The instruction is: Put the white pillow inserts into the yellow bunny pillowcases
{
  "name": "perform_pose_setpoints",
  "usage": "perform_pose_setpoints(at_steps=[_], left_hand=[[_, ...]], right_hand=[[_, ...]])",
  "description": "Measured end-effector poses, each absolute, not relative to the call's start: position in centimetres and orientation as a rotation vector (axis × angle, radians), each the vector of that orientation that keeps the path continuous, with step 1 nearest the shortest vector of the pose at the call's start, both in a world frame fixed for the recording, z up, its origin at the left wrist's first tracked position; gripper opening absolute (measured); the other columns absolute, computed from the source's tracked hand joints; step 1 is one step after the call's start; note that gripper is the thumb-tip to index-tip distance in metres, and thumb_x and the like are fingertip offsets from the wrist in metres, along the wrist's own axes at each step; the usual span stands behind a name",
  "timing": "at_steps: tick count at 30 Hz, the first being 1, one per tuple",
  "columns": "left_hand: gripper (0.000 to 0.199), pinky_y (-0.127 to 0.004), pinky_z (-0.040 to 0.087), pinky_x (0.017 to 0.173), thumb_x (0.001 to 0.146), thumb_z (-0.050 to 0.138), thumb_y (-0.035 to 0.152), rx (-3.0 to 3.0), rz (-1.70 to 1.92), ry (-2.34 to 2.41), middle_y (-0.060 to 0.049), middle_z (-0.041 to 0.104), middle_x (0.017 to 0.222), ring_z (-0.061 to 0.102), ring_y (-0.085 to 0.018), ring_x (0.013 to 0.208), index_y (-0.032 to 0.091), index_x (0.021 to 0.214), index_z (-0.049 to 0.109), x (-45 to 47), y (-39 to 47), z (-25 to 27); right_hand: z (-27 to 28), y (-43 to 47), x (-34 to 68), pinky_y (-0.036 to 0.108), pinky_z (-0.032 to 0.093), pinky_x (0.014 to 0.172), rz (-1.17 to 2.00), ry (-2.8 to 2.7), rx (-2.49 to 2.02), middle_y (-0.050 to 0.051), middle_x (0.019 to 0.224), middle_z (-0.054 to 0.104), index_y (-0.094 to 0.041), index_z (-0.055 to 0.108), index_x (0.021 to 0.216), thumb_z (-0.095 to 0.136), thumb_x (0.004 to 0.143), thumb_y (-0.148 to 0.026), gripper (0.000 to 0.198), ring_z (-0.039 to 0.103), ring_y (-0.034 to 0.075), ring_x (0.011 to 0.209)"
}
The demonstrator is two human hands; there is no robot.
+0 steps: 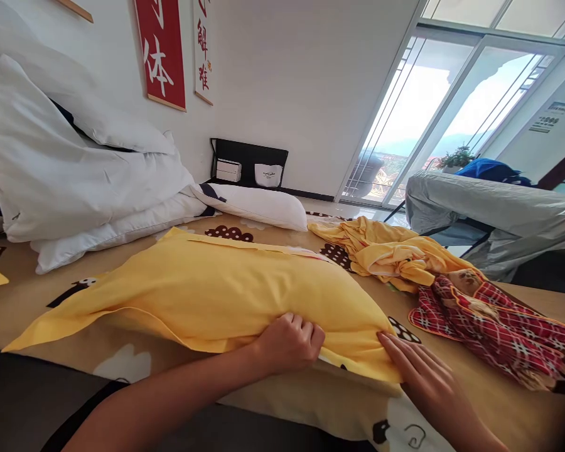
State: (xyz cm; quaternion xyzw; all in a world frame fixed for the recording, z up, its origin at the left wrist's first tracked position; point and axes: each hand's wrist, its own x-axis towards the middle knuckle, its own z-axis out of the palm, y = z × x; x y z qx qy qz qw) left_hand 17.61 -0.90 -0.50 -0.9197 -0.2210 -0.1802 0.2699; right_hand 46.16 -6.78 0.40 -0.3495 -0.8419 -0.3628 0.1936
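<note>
Head camera: from far off, I see a plump, soft yellow cloth pillow (245,292) lying just past both hands, its long side running left to right. The left hand (289,342) is curled tight on its near edge, right of its middle. The right hand (421,370) touches the right end; I cannot tell if it pinches. The left hand is nearer the loose, pointed left end.

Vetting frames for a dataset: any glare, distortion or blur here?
Head view: glass doors partly blown out; head view: they lean, likely wide-lens distortion; head view: lower right edge dark and soft beside red plaid cloth; left hand, right hand and yellow pillow fairly sharp.
</note>
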Motion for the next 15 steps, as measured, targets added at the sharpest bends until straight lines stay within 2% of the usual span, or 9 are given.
perform_pose_setpoints(at_steps=[5, 7, 10, 15], left_hand=[[0.015, -0.032, 0.033, 0.053, 0.086, 0.046, 0.012, -2.51, -0.496, -0.571, -0.004, 0.054, 0.059, 0.052, -0.017, 0.053, 0.015, 0.071, 0.049, 17.9, -1.1, -0.9], [0.018, -0.034, 0.034, 0.056, 0.084, 0.049, 0.012, -2.491, -0.543, -0.554, -0.004, 0.053, 0.058, 0.052, -0.017, 0.053, 0.016, 0.066, 0.047, 18.1, -1.3, -0.8], [0.017, -0.034, 0.033, 0.057, 0.084, 0.05, 0.013, -2.463, -0.658, -0.526, -0.004, 0.053, 0.062, 0.053, -0.019, 0.059, 0.015, 0.067, 0.048, 18.2, -1.9, -0.6], [0.011, -0.032, 0.03, 0.057, 0.087, 0.046, 0.012, -2.508, -0.697, -0.482, -0.005, 0.053, 0.07, 0.05, -0.018, 0.066, 0.013, 0.078, 0.051, 18.3, -2.5, -0.7]], right_hand=[[-0.7, -6.9, 47.2, 0.034, 0.045, 0.071, -1.111, -2.293, -0.952, 0.009, 0.078, 0.063, -0.012, 0.056, 0.106, 0.042, 0.09, -0.011, 0.021, 0.056, 0.019, 0.071], [-1.0, -6.9, 47.4, 0.035, 0.044, 0.07, -1.158, -2.304, -0.924, 0.007, 0.072, 0.061, -0.013, 0.056, 0.1, 0.041, 0.09, -0.009, 0.018, 0.053, 0.018, 0.067], [-0.9, -7.0, 48.0, 0.037, 0.044, 0.075, -1.148, -2.378, -0.893, 0.008, 0.08, 0.064, -0.015, 0.057, 0.101, 0.04, 0.089, -0.008, 0.021, 0.057, 0.019, 0.074], [-0.7, -8.2, 49.5, 0.038, 0.043, 0.085, -1.138, -2.455, -0.892, 0.01, 0.093, 0.069, -0.015, 0.055, 0.12, 0.04, 0.09, -0.009, 0.035, 0.062, 0.02, 0.086]])
